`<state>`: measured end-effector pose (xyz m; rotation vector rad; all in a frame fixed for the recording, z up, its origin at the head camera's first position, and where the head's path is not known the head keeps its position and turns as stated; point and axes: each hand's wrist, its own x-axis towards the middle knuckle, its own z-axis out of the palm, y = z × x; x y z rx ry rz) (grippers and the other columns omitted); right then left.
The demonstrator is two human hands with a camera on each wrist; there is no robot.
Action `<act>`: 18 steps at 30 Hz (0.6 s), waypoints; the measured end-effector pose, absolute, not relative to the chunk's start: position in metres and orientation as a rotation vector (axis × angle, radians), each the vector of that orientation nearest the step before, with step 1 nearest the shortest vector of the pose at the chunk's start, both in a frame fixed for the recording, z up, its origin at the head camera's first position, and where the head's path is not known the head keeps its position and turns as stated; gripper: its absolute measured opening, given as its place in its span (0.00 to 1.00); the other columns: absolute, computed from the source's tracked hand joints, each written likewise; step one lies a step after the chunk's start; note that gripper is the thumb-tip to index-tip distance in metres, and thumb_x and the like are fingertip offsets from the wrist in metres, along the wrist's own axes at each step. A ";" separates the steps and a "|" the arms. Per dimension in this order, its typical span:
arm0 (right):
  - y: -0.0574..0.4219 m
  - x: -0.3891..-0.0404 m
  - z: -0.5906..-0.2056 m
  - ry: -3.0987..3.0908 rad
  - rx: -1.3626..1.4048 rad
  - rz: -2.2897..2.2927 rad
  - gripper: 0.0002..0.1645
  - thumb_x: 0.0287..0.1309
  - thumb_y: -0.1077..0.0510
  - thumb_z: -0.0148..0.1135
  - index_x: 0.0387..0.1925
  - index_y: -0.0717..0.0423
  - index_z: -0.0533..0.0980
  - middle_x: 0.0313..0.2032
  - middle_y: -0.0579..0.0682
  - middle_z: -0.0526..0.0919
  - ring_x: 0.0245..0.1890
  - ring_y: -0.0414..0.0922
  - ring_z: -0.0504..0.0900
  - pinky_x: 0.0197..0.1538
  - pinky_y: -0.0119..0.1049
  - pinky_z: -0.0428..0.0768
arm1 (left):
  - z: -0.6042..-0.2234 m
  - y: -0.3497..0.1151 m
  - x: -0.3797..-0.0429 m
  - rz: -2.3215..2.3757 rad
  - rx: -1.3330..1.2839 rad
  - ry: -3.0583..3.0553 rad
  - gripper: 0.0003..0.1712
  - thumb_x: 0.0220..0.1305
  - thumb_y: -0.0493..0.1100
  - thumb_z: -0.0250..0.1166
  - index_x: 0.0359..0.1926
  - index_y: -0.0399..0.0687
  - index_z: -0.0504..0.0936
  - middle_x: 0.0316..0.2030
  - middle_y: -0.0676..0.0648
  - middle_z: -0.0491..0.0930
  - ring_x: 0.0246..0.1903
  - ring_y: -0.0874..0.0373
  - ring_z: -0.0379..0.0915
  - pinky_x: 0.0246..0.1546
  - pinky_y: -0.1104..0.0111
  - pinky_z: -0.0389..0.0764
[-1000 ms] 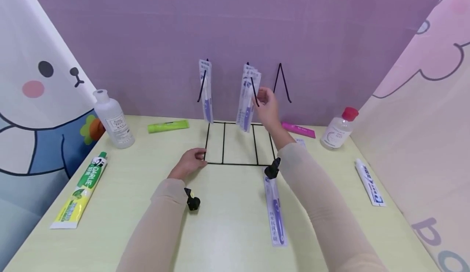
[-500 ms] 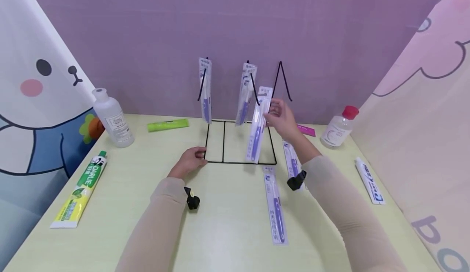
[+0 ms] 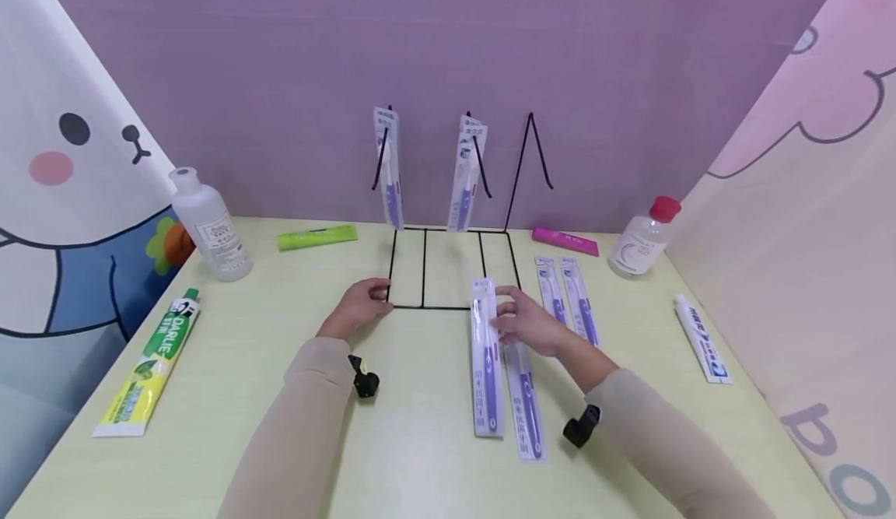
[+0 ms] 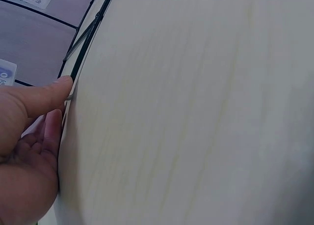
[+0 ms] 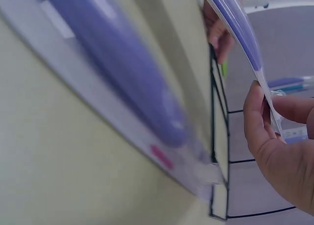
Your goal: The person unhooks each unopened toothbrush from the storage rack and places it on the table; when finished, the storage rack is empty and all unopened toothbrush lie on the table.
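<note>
My right hand (image 3: 528,322) pinches a packaged purple toothbrush (image 3: 488,379) by its upper part, low over the table in front of the rack. In the right wrist view, thumb and fingers meet on the pack's edge. My left hand (image 3: 357,306) holds the front left corner of a black wire rack (image 3: 423,270); the left wrist view has the thumb on the wire and curled fingers behind it. Packaged toothbrushes hang on the rack's left hook (image 3: 389,184) and middle hook (image 3: 465,184). Another toothbrush pack (image 3: 528,410) lies beside the held one, partly under the right hand.
Two toothbrush packs (image 3: 579,301) lie right of the rack. A green tube (image 3: 317,237) and a pink tube (image 3: 565,241) flank its back. Further out are a white bottle (image 3: 217,227), a red-capped bottle (image 3: 642,239), Darlie toothpaste (image 3: 150,367) and a white toothpaste tube (image 3: 703,340).
My right hand has taken one toothbrush pack off the middle hook and brought it forward and down to just above the table. My left hand has stayed at the rack's corner.
</note>
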<state>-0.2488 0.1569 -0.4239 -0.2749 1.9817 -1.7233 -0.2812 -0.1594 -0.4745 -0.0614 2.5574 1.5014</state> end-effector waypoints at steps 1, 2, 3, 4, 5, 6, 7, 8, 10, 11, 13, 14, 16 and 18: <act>0.157 -0.246 -0.428 1.969 -0.277 -1.713 0.36 0.55 0.72 0.52 0.63 0.60 0.50 0.43 0.62 0.70 0.33 0.50 0.76 0.39 0.48 0.77 | -0.475 -0.160 -0.281 1.502 -0.063 2.558 0.29 0.55 0.33 0.64 0.59 0.40 0.68 0.45 0.42 0.72 0.46 0.50 0.67 0.49 0.61 0.67; 0.157 -0.243 -0.432 1.952 -0.268 -1.708 0.35 0.55 0.72 0.52 0.62 0.60 0.50 0.42 0.62 0.70 0.32 0.50 0.75 0.38 0.48 0.78 | -0.475 -0.160 -0.281 1.502 -0.061 2.562 0.29 0.55 0.34 0.64 0.59 0.40 0.68 0.45 0.42 0.72 0.46 0.50 0.67 0.49 0.61 0.67; 0.158 -0.241 -0.435 1.942 -0.259 -1.703 0.35 0.55 0.72 0.53 0.62 0.60 0.51 0.41 0.62 0.70 0.32 0.50 0.75 0.38 0.48 0.78 | -0.475 -0.160 -0.281 1.502 -0.064 2.563 0.29 0.55 0.34 0.64 0.59 0.40 0.68 0.45 0.42 0.72 0.46 0.50 0.66 0.49 0.61 0.67; 0.159 -0.240 -0.438 1.941 -0.248 -1.693 0.35 0.55 0.72 0.53 0.62 0.61 0.51 0.40 0.61 0.70 0.31 0.50 0.76 0.37 0.47 0.78 | -0.474 -0.159 -0.280 1.503 -0.065 2.566 0.29 0.55 0.34 0.64 0.59 0.40 0.68 0.45 0.42 0.72 0.46 0.51 0.67 0.49 0.61 0.67; 0.159 -0.239 -0.440 1.950 -0.235 -1.678 0.35 0.54 0.72 0.54 0.61 0.61 0.51 0.39 0.61 0.70 0.30 0.50 0.76 0.36 0.47 0.78 | -0.474 -0.159 -0.280 1.506 -0.067 2.566 0.29 0.55 0.34 0.64 0.59 0.40 0.68 0.45 0.42 0.72 0.45 0.51 0.66 0.49 0.61 0.67; 0.160 -0.238 -0.442 1.960 -0.220 -1.663 0.35 0.54 0.73 0.55 0.61 0.62 0.52 0.38 0.61 0.71 0.29 0.50 0.76 0.36 0.47 0.79 | -0.473 -0.159 -0.280 1.506 -0.065 2.566 0.29 0.55 0.34 0.64 0.59 0.40 0.68 0.45 0.42 0.72 0.45 0.51 0.66 0.49 0.61 0.67; 0.160 -0.237 -0.443 1.976 -0.199 -1.643 0.36 0.53 0.73 0.55 0.61 0.63 0.52 0.37 0.61 0.71 0.27 0.50 0.76 0.35 0.47 0.79 | -0.472 -0.158 -0.280 1.507 -0.065 2.565 0.29 0.55 0.34 0.64 0.59 0.40 0.68 0.44 0.42 0.72 0.45 0.51 0.66 0.49 0.61 0.67; 0.159 -0.236 -0.444 1.993 -0.174 -1.623 0.36 0.52 0.73 0.56 0.61 0.64 0.53 0.36 0.61 0.71 0.26 0.50 0.77 0.34 0.46 0.79 | -0.472 -0.158 -0.279 1.507 -0.065 2.565 0.29 0.55 0.33 0.63 0.59 0.39 0.68 0.44 0.42 0.72 0.45 0.50 0.66 0.49 0.61 0.67; 0.158 -0.235 -0.445 2.046 -0.131 -1.575 0.37 0.50 0.73 0.58 0.60 0.65 0.54 0.35 0.62 0.72 0.23 0.50 0.77 0.32 0.45 0.79 | -0.471 -0.158 -0.278 1.511 -0.072 2.561 0.29 0.55 0.33 0.63 0.58 0.39 0.68 0.44 0.42 0.72 0.45 0.50 0.66 0.49 0.61 0.67; 0.157 -0.234 -0.445 2.072 -0.112 -1.552 0.37 0.50 0.73 0.58 0.60 0.66 0.54 0.34 0.62 0.73 0.22 0.50 0.77 0.31 0.44 0.79 | -0.470 -0.158 -0.278 1.509 -0.071 2.561 0.29 0.55 0.33 0.63 0.59 0.39 0.68 0.44 0.42 0.72 0.45 0.50 0.66 0.49 0.61 0.67; 0.154 -0.233 -0.444 2.136 -0.076 -1.486 0.37 0.49 0.73 0.60 0.60 0.67 0.55 0.33 0.62 0.73 0.21 0.50 0.78 0.30 0.43 0.80 | -0.470 -0.158 -0.278 1.505 -0.066 2.565 0.28 0.55 0.33 0.63 0.59 0.38 0.68 0.45 0.41 0.72 0.45 0.50 0.66 0.49 0.61 0.67; 0.152 -0.232 -0.443 2.174 -0.065 -1.444 0.37 0.48 0.72 0.60 0.60 0.67 0.55 0.32 0.61 0.74 0.21 0.50 0.78 0.28 0.42 0.80 | -0.470 -0.157 -0.277 1.507 -0.066 2.566 0.28 0.55 0.33 0.63 0.59 0.38 0.68 0.44 0.41 0.72 0.45 0.50 0.66 0.49 0.60 0.67; 0.149 -0.231 -0.441 2.248 -0.057 -1.350 0.37 0.48 0.71 0.61 0.60 0.67 0.56 0.29 0.61 0.76 0.20 0.50 0.78 0.26 0.41 0.80 | -0.470 -0.157 -0.277 1.509 -0.072 2.564 0.28 0.55 0.32 0.63 0.58 0.38 0.68 0.44 0.41 0.72 0.45 0.50 0.66 0.49 0.61 0.67; 0.147 -0.229 -0.439 2.311 -0.056 -1.261 0.37 0.48 0.70 0.62 0.59 0.67 0.57 0.27 0.60 0.76 0.19 0.50 0.79 0.25 0.40 0.79 | -0.470 -0.157 -0.277 1.509 -0.069 2.562 0.28 0.55 0.32 0.63 0.58 0.38 0.68 0.44 0.41 0.72 0.45 0.50 0.66 0.49 0.61 0.67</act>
